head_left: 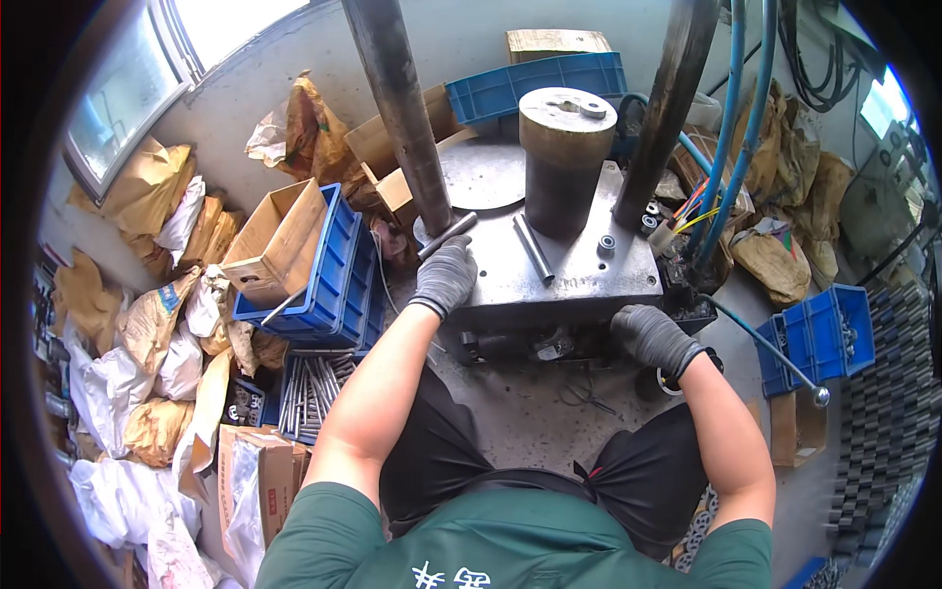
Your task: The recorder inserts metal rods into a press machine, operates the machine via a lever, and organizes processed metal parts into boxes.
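Note:
My left hand [446, 279], in a grey glove, is closed on a metal rod [457, 230] above the left part of the steel press table [491, 292]. Another metal rod [535, 252] lies on the table against the thick steel cylinder [564, 187]. A small ring [593, 110] rests on top of that cylinder. At the table's front right corner is my gloved right hand [650, 339], fingers curled together; whatever they hold, if anything, is hidden. A small bearing-like ring [606, 243] sits on the table's right side, and a round plate [481, 175] lies behind.
Two steel columns [400, 108] [667, 118] rise from the table. Blue crates [339, 285] with a wooden box [277, 245] stand left, above a crate of metal rods [316, 393]. A ball-ended lever [820, 395] reaches out at right, near blue bins [814, 339]. Sacks [162, 314] crowd the left.

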The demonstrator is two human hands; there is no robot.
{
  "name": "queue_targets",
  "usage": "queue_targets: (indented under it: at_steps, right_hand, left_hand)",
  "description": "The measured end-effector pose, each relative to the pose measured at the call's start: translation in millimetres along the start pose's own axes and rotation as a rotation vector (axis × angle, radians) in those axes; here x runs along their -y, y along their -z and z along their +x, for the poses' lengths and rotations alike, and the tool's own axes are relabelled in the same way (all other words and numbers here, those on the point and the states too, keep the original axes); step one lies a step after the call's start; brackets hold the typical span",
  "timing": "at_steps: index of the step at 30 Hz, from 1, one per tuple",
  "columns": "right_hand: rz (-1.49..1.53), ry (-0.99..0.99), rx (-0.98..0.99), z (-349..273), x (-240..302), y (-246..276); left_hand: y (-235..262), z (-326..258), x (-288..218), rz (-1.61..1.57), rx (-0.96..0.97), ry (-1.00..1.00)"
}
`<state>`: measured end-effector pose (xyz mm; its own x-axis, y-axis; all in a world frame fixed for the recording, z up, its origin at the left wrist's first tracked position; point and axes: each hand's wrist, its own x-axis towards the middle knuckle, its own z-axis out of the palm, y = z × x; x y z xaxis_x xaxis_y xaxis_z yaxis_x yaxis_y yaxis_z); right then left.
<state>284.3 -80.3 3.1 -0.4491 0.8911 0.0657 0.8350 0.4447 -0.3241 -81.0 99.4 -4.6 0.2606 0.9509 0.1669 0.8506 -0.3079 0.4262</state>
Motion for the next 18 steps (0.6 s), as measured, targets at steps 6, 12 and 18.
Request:
queue_targets:
  at_steps: [6, 12, 18]
  right_hand:
    - [0.105, -0.05, -0.06, -9.8, -13.0, -0.3]
    - [0.105, -0.078, -0.059, -15.2, -12.5, -2.7]
    - [0.153, -0.071, -0.056, -13.4, -1.6, 3.5]
  left_hand:
    - [-2.3, 11.5, 15.1, -0.132, -0.04, -0.034]
    - [11.5, -35.1, -39.3, -0.322, 0.191, -0.052]
    - [-10.7, -66.2, -54.2, 0.232, 0.158, -0.631]
